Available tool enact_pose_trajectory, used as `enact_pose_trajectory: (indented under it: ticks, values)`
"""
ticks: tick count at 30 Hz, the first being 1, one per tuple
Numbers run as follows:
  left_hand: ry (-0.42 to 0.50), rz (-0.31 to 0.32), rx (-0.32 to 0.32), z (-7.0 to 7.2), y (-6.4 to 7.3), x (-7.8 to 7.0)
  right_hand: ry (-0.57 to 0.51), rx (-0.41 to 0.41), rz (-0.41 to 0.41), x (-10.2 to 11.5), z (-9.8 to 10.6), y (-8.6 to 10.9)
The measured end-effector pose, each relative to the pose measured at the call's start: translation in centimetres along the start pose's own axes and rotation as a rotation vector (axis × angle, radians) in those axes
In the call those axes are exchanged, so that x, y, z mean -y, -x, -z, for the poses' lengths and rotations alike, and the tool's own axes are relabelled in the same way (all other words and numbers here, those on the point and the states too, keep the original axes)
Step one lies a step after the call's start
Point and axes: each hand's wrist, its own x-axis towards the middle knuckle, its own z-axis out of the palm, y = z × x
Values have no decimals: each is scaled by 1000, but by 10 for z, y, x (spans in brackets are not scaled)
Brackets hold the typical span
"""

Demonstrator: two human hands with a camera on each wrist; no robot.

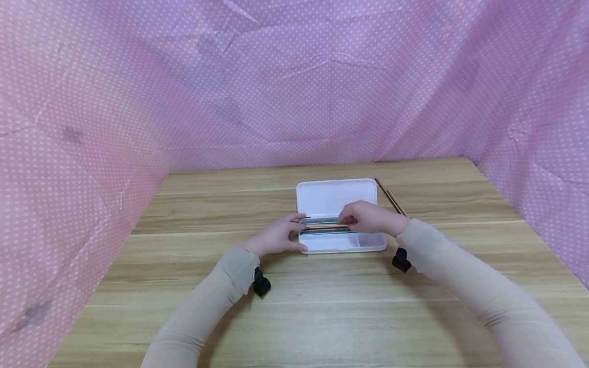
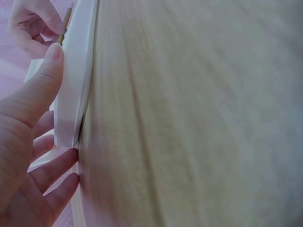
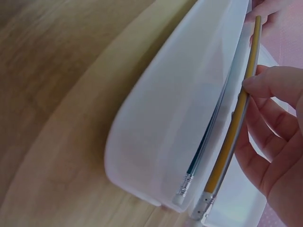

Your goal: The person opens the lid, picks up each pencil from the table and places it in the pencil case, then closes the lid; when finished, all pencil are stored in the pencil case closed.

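An open white pencil case [image 1: 329,243] lies on the table with its lid [image 1: 333,197] folded back. My right hand [image 1: 370,217] is over the case and pinches a yellow pencil [image 3: 232,137] between thumb and fingers. That pencil has a metal ferrule and an eraser end, and it lies along the length of the case. Below it, a dark green pencil [image 3: 195,163] rests in the case. With thumb and fingers spread around the left end of the case, my left hand [image 1: 276,235] holds it. Several coloured pencils [image 1: 322,232] lie lengthwise in the rear compartment, partly covered by my right hand.
Two thin brown pencils [image 1: 384,190] lie slanted on the wooden table [image 1: 313,317], just right of the lid. Pink dotted cloth [image 1: 276,102] hangs behind and at both sides. A small black device [image 1: 262,282] sits at my left wrist, another black device [image 1: 401,259] at my right.
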Motion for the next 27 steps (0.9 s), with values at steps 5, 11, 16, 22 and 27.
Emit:
enact_pose_trajectory:
  ticks: [5,11,16,22,27]
  values:
    - [-2,6,4,-1,0,0,-18,7,-13,0,-1,0]
    - [12,9,-6,-1,0,2,-9,7,3,1,-5,-3]
    - [7,10,0,-1,-1,3,28,5,42,3,-10,-10]
    - [-3,7,-3,-1,-3,4,29,20,23,5,-13,-16]
    - [-16,16,-1,-2,-3,4,17,37,-21,3,-14,-18]
